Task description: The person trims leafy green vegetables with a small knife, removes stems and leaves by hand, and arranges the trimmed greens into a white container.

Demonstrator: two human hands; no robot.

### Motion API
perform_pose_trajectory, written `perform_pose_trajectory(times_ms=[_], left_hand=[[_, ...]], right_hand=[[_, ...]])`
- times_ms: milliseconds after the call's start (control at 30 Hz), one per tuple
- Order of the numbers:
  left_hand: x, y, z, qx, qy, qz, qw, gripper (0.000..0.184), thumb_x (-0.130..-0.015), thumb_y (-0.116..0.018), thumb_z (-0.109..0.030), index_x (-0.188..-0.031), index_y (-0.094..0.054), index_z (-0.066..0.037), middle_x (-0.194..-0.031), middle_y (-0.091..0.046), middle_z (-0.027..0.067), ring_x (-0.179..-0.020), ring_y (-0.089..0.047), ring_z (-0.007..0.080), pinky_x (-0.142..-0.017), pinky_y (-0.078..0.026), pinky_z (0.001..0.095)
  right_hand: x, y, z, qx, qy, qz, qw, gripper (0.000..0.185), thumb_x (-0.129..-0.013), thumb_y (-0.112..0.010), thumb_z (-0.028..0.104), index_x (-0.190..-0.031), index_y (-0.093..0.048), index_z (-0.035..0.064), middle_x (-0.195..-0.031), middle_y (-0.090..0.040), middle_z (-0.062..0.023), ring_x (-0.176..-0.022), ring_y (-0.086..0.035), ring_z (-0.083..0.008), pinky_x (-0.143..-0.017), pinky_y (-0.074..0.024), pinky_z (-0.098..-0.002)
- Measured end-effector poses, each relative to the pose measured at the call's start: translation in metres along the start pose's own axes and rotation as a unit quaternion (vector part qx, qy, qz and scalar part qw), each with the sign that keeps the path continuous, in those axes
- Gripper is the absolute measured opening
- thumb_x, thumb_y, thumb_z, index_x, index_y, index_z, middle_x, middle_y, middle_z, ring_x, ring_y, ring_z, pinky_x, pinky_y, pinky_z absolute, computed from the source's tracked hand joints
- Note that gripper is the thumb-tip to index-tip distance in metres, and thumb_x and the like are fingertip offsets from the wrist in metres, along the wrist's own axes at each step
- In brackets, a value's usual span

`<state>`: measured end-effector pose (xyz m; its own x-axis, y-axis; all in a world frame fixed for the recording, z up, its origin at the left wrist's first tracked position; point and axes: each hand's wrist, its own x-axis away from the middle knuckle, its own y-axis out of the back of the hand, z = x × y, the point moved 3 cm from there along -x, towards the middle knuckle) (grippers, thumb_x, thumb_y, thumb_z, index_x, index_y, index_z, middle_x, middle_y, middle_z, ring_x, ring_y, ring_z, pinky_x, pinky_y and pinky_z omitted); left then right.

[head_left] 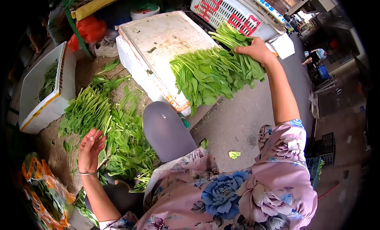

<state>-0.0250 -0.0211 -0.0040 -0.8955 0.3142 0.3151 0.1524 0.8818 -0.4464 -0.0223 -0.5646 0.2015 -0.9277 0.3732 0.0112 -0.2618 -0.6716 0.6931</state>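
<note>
My right hand (258, 52) is closed around a bunch of leafy greens (247, 68) at the right end of the foam box (166, 34). The stems point away and the leaves hang towards me. Beside it, more bunched greens (204, 73) lie along the box's near right edge, leaves drooping over the side. My left hand (91, 150), fingers loosely bent and apart with nothing visible in them, hovers over the ground at left. Close to it is a spread pile of loose greens (122, 131), with a neater heap of greens (89, 111) just beyond.
An open white foam box (39, 107) with some greens stands at far left. A plastic bag (47, 190) of greens lies at lower left. Behind the box are a white crate (233, 12) and a bucket (144, 13). A person (316, 55) is far right.
</note>
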Motion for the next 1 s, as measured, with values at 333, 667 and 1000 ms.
perform_pose_trajectory(times_ms=[333, 667, 1000], left_hand=[[-0.034, 0.025, 0.024, -0.051, 0.064, -0.095, 0.992, 0.038, -0.085, -0.055, -0.027, -0.117, -0.048, -0.007, -0.109, -0.056, 0.0081, -0.092, -0.058, 0.0196, -0.073, -0.046, 0.0283], [-0.062, 0.018, 0.016, -0.036, 0.034, -0.102, 0.994, 0.032, -0.083, -0.057, -0.024, -0.11, -0.052, -0.008, -0.107, -0.057, 0.0089, -0.092, -0.057, 0.0196, -0.076, -0.044, 0.0294], [-0.023, 0.076, -0.027, 0.061, -0.1, -0.215, 0.97, 0.012, -0.082, -0.054, -0.016, -0.09, -0.052, -0.006, -0.082, -0.055, 0.0038, -0.072, -0.054, 0.0132, -0.063, -0.042, 0.0268]], right_hand=[[-0.084, -0.071, -0.171, 0.229, -0.078, -0.017, 0.97, 0.073, -0.072, -0.052, 0.059, -0.114, -0.052, -0.0013, -0.111, -0.054, -0.0226, -0.102, -0.052, -0.0338, -0.088, -0.04, -0.0374], [-0.083, -0.06, -0.149, 0.18, -0.068, 0.03, 0.981, 0.071, -0.074, -0.056, 0.053, -0.106, -0.052, -0.0111, -0.101, -0.057, -0.0246, -0.093, -0.056, -0.0327, -0.081, -0.0424, -0.0361], [-0.008, -0.117, 0.119, 0.078, 0.231, 0.02, 0.97, 0.068, -0.077, -0.061, 0.04, -0.128, -0.038, 0.0012, -0.125, -0.044, -0.0219, -0.106, -0.054, -0.0201, -0.061, -0.0465, -0.0189]])
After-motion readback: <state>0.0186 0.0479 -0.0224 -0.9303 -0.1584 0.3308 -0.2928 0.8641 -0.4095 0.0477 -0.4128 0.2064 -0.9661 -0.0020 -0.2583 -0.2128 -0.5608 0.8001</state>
